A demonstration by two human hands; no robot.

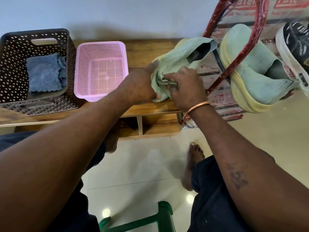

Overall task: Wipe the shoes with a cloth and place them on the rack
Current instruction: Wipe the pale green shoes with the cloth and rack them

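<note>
Pale green shoe (pixel 184 49) held just above the right end of the wooden bench (pixel 142 52), toe toward the bench's middle, opening toward the rack, with a yellowish sole edge. Gripped at the toe by the left hand (pixel 138 87), thumb stretched along the toe cap, other fingers curled underneath. Met from the near side by the right hand (pixel 187 86), fingertips pressed together and pinching a bunch of green fabric (pixel 160 84) against the shoe. Impossible to tell whether a cloth or the shoe's own knit. Copper-coloured bangle (pixel 195 107) on the right wrist.

Just past the bench's right end, a rack (pixel 213 19) of red-wrapped tubing backed by printed plastic. Lying tilted on it, a second green shoe (pixel 250 72) and, beside that at the frame's right edge, a black shoe (pixel 294 42) with a white sole.

On the bench's middle, a pink basket (pixel 82 69). Just beside it at the left end, a brown basket (pixel 11 64) with a folded blue cloth (pixel 45 74) inside.

Below the bench's front edge, pale floor tiles, a bare foot (pixel 194 161) and part of a green stool (pixel 160 218).
</note>
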